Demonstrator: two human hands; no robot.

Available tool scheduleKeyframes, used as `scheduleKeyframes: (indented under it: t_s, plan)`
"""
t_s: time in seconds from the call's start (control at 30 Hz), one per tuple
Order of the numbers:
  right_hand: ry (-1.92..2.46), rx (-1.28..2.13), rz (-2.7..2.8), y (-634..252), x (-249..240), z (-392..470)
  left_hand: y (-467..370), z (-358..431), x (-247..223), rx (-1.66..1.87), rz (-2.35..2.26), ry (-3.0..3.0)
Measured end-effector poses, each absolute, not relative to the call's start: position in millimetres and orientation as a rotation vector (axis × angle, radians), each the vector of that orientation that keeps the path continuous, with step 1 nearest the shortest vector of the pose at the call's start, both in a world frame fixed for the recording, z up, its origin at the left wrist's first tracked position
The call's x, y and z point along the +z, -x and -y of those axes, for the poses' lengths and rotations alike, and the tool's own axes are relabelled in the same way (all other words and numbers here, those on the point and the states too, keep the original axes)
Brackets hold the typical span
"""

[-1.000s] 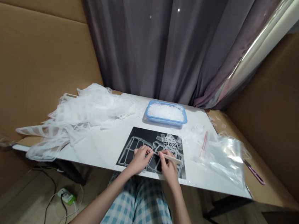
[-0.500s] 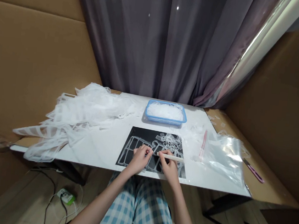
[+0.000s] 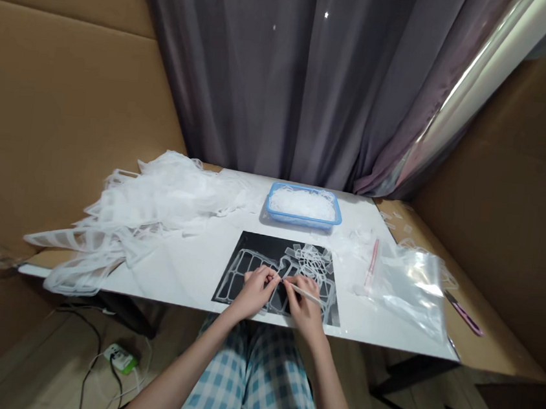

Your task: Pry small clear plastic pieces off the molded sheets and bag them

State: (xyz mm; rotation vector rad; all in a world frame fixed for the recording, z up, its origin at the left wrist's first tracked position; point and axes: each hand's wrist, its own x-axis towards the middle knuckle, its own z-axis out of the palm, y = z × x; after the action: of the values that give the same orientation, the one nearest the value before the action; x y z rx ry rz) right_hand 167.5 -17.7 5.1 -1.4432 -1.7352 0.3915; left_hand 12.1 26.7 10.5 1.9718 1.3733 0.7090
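Note:
On a black mat (image 3: 255, 242) at the near table edge lies a translucent plastic sheet (image 3: 235, 277) with whitish frame-like outlines. My left hand (image 3: 258, 290) rests on it, thumb and fingers pinched together at the sheet's middle. Close beside, my right hand (image 3: 305, 304) is closed around a slim, pale, pen-like tool (image 3: 308, 293), its tip pointing left toward my left fingertips. Whether the tip is a blade or tweezers is too small to tell. Small loose translucent pieces (image 3: 313, 258) are heaped at the mat's upper right.
Behind the mat stands a blue basket (image 3: 303, 221) full of white translucent bits. A large pile of translucent sheets (image 3: 156, 199) covers the table's left. To the right lie a clear plastic bag (image 3: 408, 287) and a pink-handled cutter (image 3: 466, 318). Cardboard walls (image 3: 70, 92) flank the table.
My right hand has shifted slightly left, closer to my left hand. The pale tool has turned, its rear end now lower and nearer me. My left hand has barely moved.

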Motion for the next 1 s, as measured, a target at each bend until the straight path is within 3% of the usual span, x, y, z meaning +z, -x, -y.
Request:
scheduleKeyframes:
  t_s: [0.5,0.73,1.0]
  plan:
    - [1.424,0.536,1.577,-170,9,20,-17,-26,10,0.725,-1.42,-1.975]
    - [1.432,0.43,1.606,-170,4,19,-18,-26,8,0.726,-1.436,-1.967]
    - [1.507,0.369,1.179,-174,-1,19,-3,-25,6,0.72,-1.472,-1.956]
